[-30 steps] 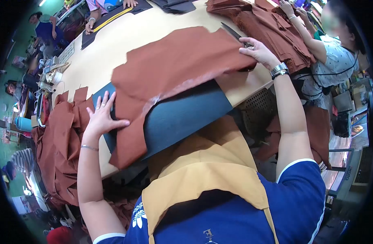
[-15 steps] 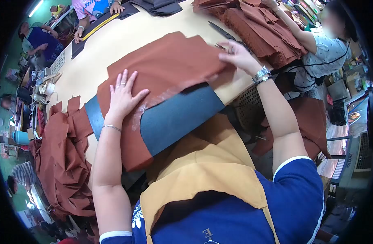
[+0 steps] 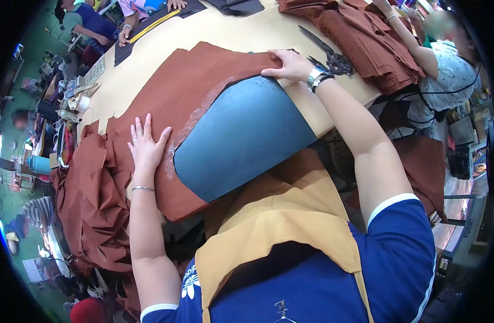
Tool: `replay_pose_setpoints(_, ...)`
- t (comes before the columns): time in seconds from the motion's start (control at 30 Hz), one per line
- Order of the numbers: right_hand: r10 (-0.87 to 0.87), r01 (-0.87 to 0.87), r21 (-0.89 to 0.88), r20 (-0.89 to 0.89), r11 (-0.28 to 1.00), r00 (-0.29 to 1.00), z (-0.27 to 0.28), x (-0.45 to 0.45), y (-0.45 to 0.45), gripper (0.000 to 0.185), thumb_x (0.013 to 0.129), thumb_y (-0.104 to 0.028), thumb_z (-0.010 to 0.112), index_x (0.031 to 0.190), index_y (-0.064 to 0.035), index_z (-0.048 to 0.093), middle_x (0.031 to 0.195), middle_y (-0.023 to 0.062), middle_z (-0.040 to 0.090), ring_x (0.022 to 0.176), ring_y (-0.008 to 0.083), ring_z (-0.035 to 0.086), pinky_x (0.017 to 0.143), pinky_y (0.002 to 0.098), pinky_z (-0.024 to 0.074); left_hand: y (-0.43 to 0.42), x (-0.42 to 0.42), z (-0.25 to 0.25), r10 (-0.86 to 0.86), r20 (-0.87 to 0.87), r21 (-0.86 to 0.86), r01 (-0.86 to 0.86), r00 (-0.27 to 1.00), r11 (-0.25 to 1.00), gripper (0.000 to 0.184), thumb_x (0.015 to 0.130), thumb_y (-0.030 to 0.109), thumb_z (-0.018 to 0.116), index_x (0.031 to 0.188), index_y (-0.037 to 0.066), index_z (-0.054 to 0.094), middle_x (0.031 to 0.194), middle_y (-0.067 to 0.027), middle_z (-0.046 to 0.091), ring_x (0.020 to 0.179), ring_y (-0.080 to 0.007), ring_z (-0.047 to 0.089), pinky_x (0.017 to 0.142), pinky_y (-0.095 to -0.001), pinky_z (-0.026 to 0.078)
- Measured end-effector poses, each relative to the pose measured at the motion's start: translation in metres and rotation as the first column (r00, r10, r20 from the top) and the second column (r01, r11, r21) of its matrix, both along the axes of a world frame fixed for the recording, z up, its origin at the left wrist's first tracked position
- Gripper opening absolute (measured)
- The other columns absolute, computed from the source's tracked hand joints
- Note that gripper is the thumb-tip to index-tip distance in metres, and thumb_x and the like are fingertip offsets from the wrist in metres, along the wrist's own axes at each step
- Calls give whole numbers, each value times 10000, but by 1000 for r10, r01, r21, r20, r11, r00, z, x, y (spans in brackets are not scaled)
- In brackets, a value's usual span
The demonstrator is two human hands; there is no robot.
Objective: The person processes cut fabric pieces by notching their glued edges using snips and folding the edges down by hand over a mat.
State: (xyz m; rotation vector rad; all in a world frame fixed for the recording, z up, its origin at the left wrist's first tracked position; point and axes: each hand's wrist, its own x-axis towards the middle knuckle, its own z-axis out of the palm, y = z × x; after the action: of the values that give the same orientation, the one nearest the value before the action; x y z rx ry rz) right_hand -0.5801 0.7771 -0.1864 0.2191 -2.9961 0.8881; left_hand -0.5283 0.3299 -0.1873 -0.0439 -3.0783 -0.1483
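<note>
Rust-brown cloth piece in the centre of the frame, laid on the pale table and partly over a dark board. Compared with the preceding view, the cloth has been shifted towards the left and its cut-out edge turned more steeply, so that a broader area of the board is now exposed at centre right. The cloth's placement against the board is thus altered, and its curved inner edge, along which pale marks are seen, is laid open to view. The left hand is held open, fingers spread, pressed on the cloth at centre left. The cloth's upper right end is gripped between the thumb and fingers of the right hand. Dark scissors are placed near that hand, beside a stack of brown cloth at upper right. Crumpled brown cloth is heaped at left.
</note>
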Motion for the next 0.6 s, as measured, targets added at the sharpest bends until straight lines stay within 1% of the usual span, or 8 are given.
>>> replay_pose_setpoints(0.03, 3, -4, 23, 34, 1000, 999, -1, -2, -1, 775, 779, -572, 713, 1323, -45, 551, 1170, 178, 638, 1128, 292, 590, 935, 358, 484, 0, 0, 0, 0, 2, 11, 0, 1000, 1000, 855, 845, 689, 541, 1524, 229, 300, 1602, -151, 188, 1483, -345, 144, 1124, -650, 170)
replay_pose_setpoints(0.13, 49, -22, -106, 266, 994, 963, 5, -9, -4, 634, 787, -478, 726, 1268, -88, 592, 1182, 161, 628, 1153, 273, 574, 952, 364, 463, 0, 0, 0, 8, 12, 15, -8, 1000, 1000, 856, 845, 691, 540, 1525, 230, 299, 1602, -150, 187, 1484, -344, 143, 1124, -653, 167)
replay_pose_setpoints(0.23, 168, -109, 270, -209, 957, 963, 21, 3, -10, 481, 789, -305, 696, 1225, -118, 613, 1236, 146, 603, 1202, 263, 543, 1019, 382, 412, 1, 0, -2, 12, 7, 23, -12, 1000, 1000, 857, 845, 695, 534, 1522, 224, 304, 1603, -149, 184, 1485, -343, 138, 1121, -658, 166)
replay_pose_setpoints(0.33, 386, -293, 265, -447, 919, 807, 7, -12, -31, 453, 754, -185, 638, 1203, -126, 620, 1278, 125, 579, 1192, 270, 540, 1034, 418, 385, 4, -3, -3, 1, -2, -8, -1, 1000, 1000, 862, 845, 705, 525, 1521, 216, 307, 1604, -149, 180, 1486, -338, 134, 1117, -667, 159)
replay_pose_setpoints(0.37, 382, -281, 315, -327, 907, 865, 11, -10, -41, 419, 745, -134, 595, 1162, -140, 635, 1218, 96, 620, 1162, 267, 550, 1033, 452, 371, 5, -4, -3, 3, -1, -10, -3, 1000, 1000, 864, 845, 707, 521, 1521, 215, 306, 1604, -149, 180, 1486, -337, 134, 1117, -669, 157)
replay_pose_setpoints(0.47, 412, -309, 447, -154, 840, 898, 27, -8, -56, 395, 743, -93, 568, 1131, -128, 631, 1054, 108, 642, 1083, 280, 563, 1002, 426, 385, 8, -5, -3, 5, 3, -12, -5, 1000, 1000, 869, 845, 715, 511, 1522, 211, 302, 1604, -151, 180, 1487, -333, 135, 1115, -674, 153)
replay_pose_setpoints(0.5, 391, -305, 442, -116, 843, 913, 31, -9, -55, 317, 748, -122, 602, 1062, -138, 647, 983, 87, 660, 1081, 264, 568, 981, 416, 393, 8, -5, -2, 8, 6, -9, -8, 1000, 1000, 871, 845, 718, 507, 1522, 211, 301, 1603, -151, 180, 1487, -332, 136, 1114, -675, 153)
replay_pose_setpoints(0.6, 430, -299, 545, -129, 783, 893, 40, -5, -44, 236, 773, -177, 659, 1005, -139, 635, 943, 69, 654, 1068, 259, 571, 1038, 471, 367, 9, -3, -1, 20, 16, -11, -19, 1000, 1000, 872, 846, 724, 499, 1523, 211, 298, 1603, -150, 180, 1487, -329, 136, 1113, -675, 156)
